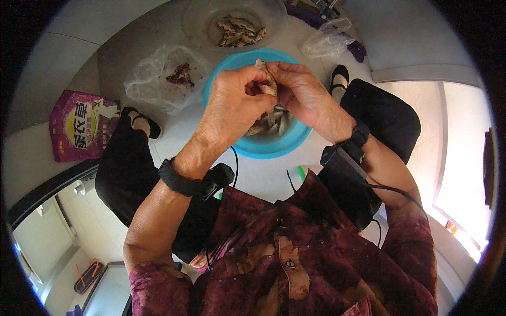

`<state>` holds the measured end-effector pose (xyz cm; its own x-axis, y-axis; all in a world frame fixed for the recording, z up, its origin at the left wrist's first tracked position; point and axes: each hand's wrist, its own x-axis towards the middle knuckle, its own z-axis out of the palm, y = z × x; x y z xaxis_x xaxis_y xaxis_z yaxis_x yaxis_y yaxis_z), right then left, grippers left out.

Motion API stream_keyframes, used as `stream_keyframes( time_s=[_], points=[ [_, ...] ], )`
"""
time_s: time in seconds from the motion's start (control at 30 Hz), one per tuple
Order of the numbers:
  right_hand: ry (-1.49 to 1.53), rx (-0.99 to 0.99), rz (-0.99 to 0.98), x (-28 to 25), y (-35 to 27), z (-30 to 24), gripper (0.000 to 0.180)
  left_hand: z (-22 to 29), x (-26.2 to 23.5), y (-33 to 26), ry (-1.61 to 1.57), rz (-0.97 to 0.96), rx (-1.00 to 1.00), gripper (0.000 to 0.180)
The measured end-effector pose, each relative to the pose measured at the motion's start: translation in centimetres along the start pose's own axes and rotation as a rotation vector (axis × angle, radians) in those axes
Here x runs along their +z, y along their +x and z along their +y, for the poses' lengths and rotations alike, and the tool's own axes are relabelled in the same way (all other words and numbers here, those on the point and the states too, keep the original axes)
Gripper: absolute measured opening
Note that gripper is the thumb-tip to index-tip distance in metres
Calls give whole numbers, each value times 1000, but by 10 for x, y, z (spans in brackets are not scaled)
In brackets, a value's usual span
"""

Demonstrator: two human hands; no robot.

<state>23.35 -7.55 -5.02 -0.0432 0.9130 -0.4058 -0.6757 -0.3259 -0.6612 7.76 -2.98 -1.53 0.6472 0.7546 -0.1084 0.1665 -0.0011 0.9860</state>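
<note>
A small fish (pixel 270 84) is held upright over the blue basin (pixel 249 154). My left hand (pixel 232 100) is closed around it, thumb and fingers pinching its side. From the other side my right hand (pixel 305 97) grips the same fish, fingertips near its upper end. Part of the fish is hidden by my fingers. Below my hands, several small silvery fish (pixel 271 125) lie in the basin. I cannot make out any tool in either hand.
Beyond the basin, a clear bowl (pixel 192 26) holds several fish. A clear plastic bag (pixel 145 79) with dark red scraps lies to the left, near a purple packet (pixel 79 129). Another clear bag (pixel 327 41) sits at the far right. My legs flank the basin.
</note>
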Motion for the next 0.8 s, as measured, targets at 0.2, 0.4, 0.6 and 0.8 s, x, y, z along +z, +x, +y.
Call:
stream_keyframes(
  time_s=[0.2,0.4,0.6,0.8],
  points=[
    [-11,29,-91,2,-3,-4,24,-4,3,-1,12,23,26,13],
    [-45,55,-70,11,-4,-8,21,-1,6,-2,-37,-8,-76,16],
    [-53,68,-13,11,-2,-6,25,-3,7,-3,60,-22,-45,20],
    [-33,21,4,8,3,-1,22,-10,11,-1,154,27,38,20]
  ],
)
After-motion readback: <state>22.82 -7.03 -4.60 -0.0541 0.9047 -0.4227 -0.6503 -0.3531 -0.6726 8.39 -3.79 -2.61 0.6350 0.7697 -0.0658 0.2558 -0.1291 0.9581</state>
